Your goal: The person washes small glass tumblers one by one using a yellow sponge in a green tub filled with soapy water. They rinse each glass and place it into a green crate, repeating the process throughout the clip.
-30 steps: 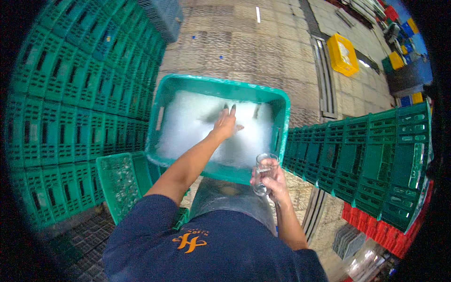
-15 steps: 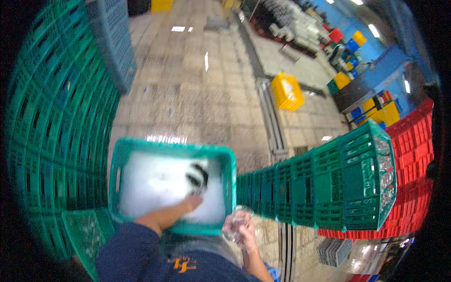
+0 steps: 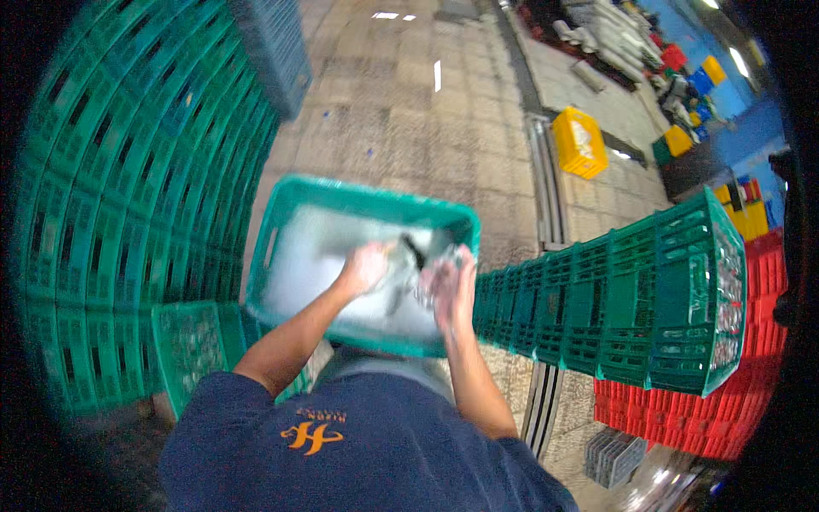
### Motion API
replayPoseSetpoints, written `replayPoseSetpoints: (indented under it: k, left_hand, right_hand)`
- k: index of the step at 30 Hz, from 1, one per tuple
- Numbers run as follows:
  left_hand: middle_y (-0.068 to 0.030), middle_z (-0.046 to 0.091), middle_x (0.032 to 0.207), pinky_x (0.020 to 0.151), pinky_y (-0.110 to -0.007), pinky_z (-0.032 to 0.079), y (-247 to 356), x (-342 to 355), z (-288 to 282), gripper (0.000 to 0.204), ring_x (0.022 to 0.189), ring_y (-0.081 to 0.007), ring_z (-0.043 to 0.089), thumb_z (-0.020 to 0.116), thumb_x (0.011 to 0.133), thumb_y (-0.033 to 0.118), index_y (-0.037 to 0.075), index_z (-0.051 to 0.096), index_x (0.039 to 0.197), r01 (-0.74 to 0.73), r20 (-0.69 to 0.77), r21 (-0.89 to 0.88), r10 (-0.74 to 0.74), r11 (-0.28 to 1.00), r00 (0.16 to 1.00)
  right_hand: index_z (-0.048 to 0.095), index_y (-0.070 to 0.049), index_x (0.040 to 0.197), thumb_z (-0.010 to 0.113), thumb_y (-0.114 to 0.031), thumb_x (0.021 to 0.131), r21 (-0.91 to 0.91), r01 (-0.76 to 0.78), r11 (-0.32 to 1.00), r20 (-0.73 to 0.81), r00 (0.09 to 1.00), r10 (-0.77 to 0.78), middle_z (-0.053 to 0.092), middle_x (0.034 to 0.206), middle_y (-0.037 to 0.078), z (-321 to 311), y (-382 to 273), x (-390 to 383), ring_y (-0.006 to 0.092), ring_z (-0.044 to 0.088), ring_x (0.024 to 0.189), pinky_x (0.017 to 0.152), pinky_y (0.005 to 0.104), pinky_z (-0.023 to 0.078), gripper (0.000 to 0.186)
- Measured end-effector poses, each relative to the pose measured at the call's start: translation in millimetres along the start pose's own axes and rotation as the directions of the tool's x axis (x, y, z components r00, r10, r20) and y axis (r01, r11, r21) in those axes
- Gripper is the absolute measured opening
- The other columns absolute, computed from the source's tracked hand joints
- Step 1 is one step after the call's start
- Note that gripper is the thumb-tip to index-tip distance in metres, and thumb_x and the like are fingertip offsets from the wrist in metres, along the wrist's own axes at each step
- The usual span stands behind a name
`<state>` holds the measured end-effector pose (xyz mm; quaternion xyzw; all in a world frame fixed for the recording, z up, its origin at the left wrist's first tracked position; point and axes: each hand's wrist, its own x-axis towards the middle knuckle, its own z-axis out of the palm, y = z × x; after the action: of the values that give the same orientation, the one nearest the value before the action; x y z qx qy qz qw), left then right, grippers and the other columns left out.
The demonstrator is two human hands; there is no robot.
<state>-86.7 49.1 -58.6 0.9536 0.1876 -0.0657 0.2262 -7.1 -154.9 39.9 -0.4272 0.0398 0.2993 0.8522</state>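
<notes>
A green bin [image 3: 358,192] holds a white granular mass that looks like ice [image 3: 307,264], with a dark shape I cannot make out near its middle right. My left hand [image 3: 367,264] is inside the bin over this mass, its fingers blurred. My right hand [image 3: 452,290] is at the bin's right side, wrapped round a clear glass-like scoop [image 3: 426,282] that is smeared by motion.
Stacks of green crates rise on the left [image 3: 111,213] and right [image 3: 606,290], with red crates [image 3: 759,358] behind the right one. A smaller green crate [image 3: 188,358] stands lower left. A yellow crate [image 3: 580,145] sits on the tiled floor beside a drain channel [image 3: 546,188].
My right hand has moved up and left with the clear scoop, from outside the bin's front right edge to over its inside. My left hand stays in the bin. The view has shifted.
</notes>
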Motion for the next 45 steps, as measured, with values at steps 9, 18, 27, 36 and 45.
replayPoseSetpoints:
  k: [9,18,27,36,45]
  left_hand:
    - [-0.0327,0.056,0.137,0.112,-0.048,0.045,49,-55,-130,0.039,0.128,-0.0442,0.057,0.064,0.092,0.027,-0.003,0.066,0.116,0.082,-0.181,-0.489,-0.193,0.868,0.964]
    - [-0.0321,0.063,0.124,0.102,-0.053,0.051,11,-92,-142,0.041,0.120,-0.0412,0.063,0.060,0.099,0.034,0.002,0.064,0.125,0.406,-0.101,-0.347,-0.464,0.845,0.880]
    - [-0.0163,0.074,0.114,0.096,-0.043,0.055,-49,-63,-89,0.024,0.103,-0.0347,0.070,0.061,0.096,0.024,0.013,0.076,0.112,-0.202,-0.353,-0.899,-0.370,0.388,0.860]
    - [-0.0256,0.071,0.103,0.083,-0.051,0.056,2,-55,-81,0.034,0.095,-0.0427,0.071,0.056,0.099,0.030,0.000,0.067,0.110,0.279,-0.528,-0.525,-0.565,0.804,0.634]
    - [-0.0236,0.073,0.098,0.069,-0.046,0.056,-27,-68,-119,0.039,0.084,-0.0387,0.072,0.068,0.094,0.041,0.003,0.071,0.099,0.072,-0.305,-0.811,-0.525,0.580,0.794]
  right_hand:
    - [0.052,-0.008,0.137,0.035,-0.054,0.110,0.221,-0.244,0.944,0.346,0.925,0.158,0.063,0.118,0.009,66,135,65,0.0216,0.060,0.108,0.099,0.0403,0.049,0.055]
    - [0.058,-0.006,0.135,0.030,-0.061,0.108,0.125,-0.520,0.845,0.522,0.759,0.390,0.067,0.121,0.009,121,166,33,0.0236,0.063,0.111,0.101,0.0401,0.050,0.068]
    - [0.056,-0.015,0.136,0.035,-0.077,0.098,0.085,-0.681,0.727,0.353,0.703,0.617,0.066,0.121,0.005,126,145,9,0.0255,0.065,0.098,0.082,0.0423,0.056,0.076]
    - [0.058,-0.009,0.118,0.049,-0.039,0.107,-0.094,-0.215,0.972,0.247,0.941,0.232,0.065,0.100,0.008,98,161,16,0.0211,0.064,0.087,0.069,0.0389,0.054,0.033]
    - [0.063,-0.013,0.119,0.050,-0.068,0.099,0.017,-0.791,0.611,0.526,0.527,0.667,0.069,0.103,0.009,96,135,21,0.0273,0.065,0.084,0.072,0.0432,0.055,0.061]
